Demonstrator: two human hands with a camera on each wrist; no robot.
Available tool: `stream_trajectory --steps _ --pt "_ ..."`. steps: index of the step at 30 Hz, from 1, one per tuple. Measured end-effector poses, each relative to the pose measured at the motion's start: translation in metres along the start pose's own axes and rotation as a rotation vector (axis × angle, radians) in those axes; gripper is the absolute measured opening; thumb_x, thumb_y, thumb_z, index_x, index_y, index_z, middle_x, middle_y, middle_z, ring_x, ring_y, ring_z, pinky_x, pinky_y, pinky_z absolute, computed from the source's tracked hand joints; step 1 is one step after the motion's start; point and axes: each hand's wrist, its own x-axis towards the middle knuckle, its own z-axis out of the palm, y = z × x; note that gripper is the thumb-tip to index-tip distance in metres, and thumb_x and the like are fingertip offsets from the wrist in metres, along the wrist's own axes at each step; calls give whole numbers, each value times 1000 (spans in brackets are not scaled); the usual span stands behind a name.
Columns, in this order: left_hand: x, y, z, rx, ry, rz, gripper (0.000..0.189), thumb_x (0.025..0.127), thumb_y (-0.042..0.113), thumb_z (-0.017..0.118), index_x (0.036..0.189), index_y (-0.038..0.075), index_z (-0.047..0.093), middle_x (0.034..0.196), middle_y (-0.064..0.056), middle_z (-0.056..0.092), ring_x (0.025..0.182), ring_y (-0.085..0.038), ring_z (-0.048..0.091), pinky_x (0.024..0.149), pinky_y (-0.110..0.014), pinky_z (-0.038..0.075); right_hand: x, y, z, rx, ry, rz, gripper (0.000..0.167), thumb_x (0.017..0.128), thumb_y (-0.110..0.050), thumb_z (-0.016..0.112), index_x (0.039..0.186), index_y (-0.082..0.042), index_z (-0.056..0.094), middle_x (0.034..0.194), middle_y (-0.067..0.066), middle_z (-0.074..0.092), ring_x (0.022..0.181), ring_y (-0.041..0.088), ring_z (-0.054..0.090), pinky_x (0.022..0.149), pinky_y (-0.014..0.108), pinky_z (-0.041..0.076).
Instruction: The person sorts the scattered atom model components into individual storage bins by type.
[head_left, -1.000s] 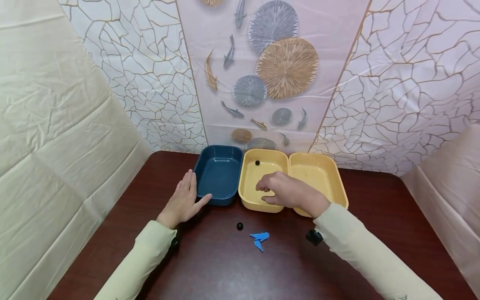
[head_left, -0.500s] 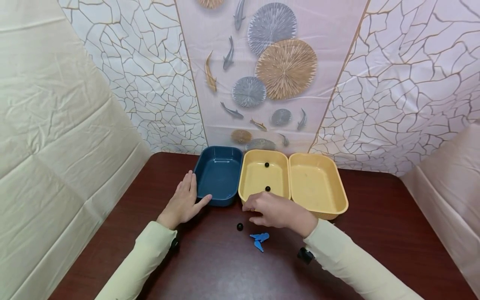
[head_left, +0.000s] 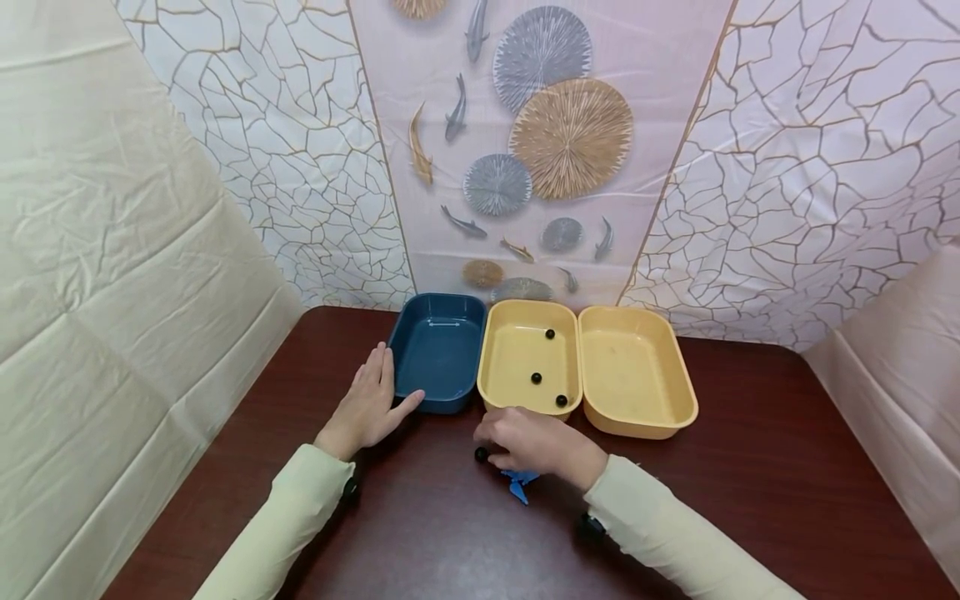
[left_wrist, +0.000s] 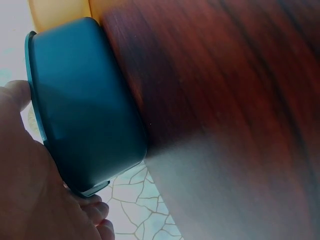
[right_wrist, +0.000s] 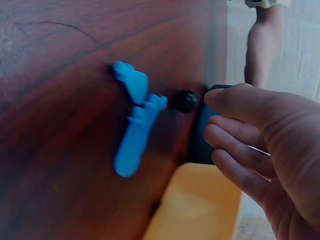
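My left hand (head_left: 367, 408) rests with straight fingers along the near left corner of a dark blue tray (head_left: 438, 358), its thumb at the front rim. In the left wrist view that hand lies against the tray's side. Over the table, my right hand (head_left: 532, 442) reaches with loosely bent fingers toward a small black ball (head_left: 481, 454). The right wrist view shows the ball just beyond the fingertips, with nothing between fingers and thumb. Beneath this hand lie a few small blue plastic pieces (right_wrist: 132, 140), partly hidden in the head view. Three black balls (head_left: 536, 378) sit inside the middle yellow tray (head_left: 510, 358).
A second yellow tray (head_left: 637, 367) stands to the right, side by side with the middle one. All three trays form a row near the back edge of the dark brown table (head_left: 420, 533). Patterned cloth (head_left: 330, 167) hangs behind.
My right hand has moved from over the middle yellow tray down and left to the table near the ball. More balls show in that tray, and one has rolled right. The left hand stays put.
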Motion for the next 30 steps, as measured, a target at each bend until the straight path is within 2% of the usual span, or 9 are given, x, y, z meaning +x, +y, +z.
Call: stream_trajectory --steps 4,8,14,23,30 --pt "0 0 1 -2 -1 -3 101 105 59 50 165 -10 8 176 -28 7 164 -47 12 132 -61 18 3 2 12 -33 -6 14 17 93 -16 81 109 -13 78 102 0 75 95 9 70 80 17 58" --pt "-1 0 3 -5 5 8 101 105 59 50 165 -11 8 176 -29 8 164 -46 11 132 -61 17 6 4 22 -20 -8 27 15 93 -14 80 108 -14 78 102 -1 75 93 9 70 79 18 57" --pt "-1 -1 4 -14 9 18 101 106 60 49 165 -11 7 176 -30 6 164 -46 10 132 -61 16 9 4 28 -25 -15 38 14 93 -16 81 106 -15 76 99 -1 73 91 7 68 76 16 56" --pt "-1 0 2 -22 20 19 101 105 58 50 164 -12 8 176 -29 6 164 -48 12 132 -62 17 7 2 9 -95 15 -26 9 93 -18 80 102 -16 77 95 -2 73 87 7 68 74 15 55" --pt "-1 0 1 -6 23 24 102 104 58 53 164 -12 10 175 -30 9 163 -48 14 132 -62 19 1 7 -13 -28 13 -17 7 93 -13 80 99 -13 76 93 -1 72 84 8 67 73 16 55"
